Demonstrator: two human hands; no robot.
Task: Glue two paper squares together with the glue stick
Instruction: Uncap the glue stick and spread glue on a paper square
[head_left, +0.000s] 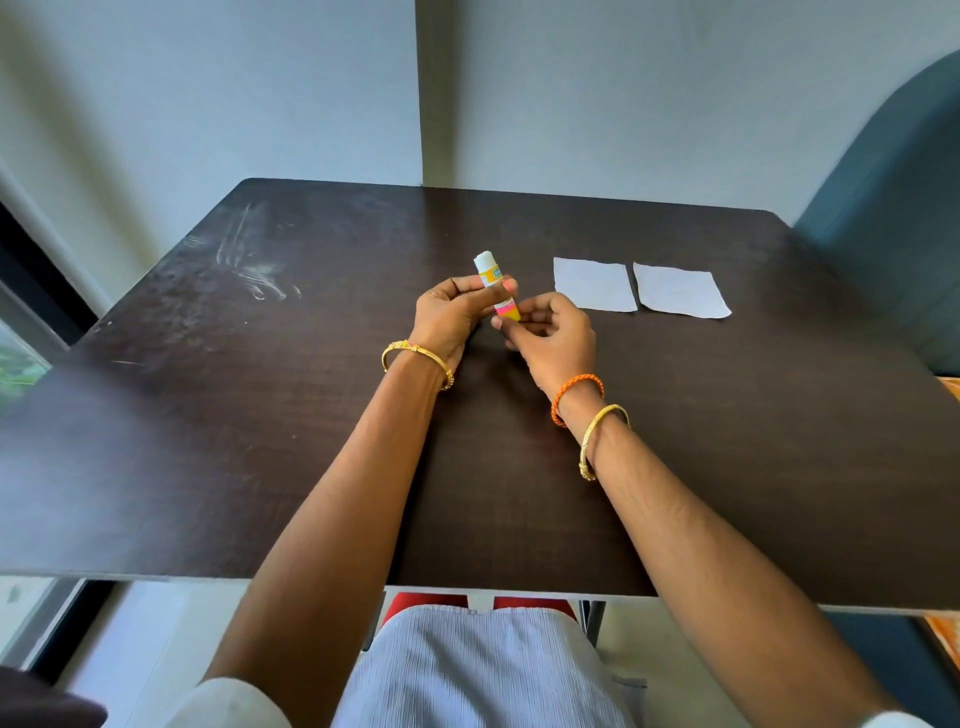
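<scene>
Both hands meet above the dark wood-grain table (260, 415) — the left hand (447, 317) wrapped round the yellow-and-pink glue stick (496, 288), the right hand (553, 338) pinching its base, seemingly twisting glue up. Two white paper squares (595, 285) (680, 291) lie at two o'clock, side by side. Next — swipe glue on one.

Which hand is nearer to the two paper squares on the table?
The right hand. It holds the lower end of the glue stick, just beside the nearer paper square. The left hand grips the stick's middle, farther from both squares.
</scene>
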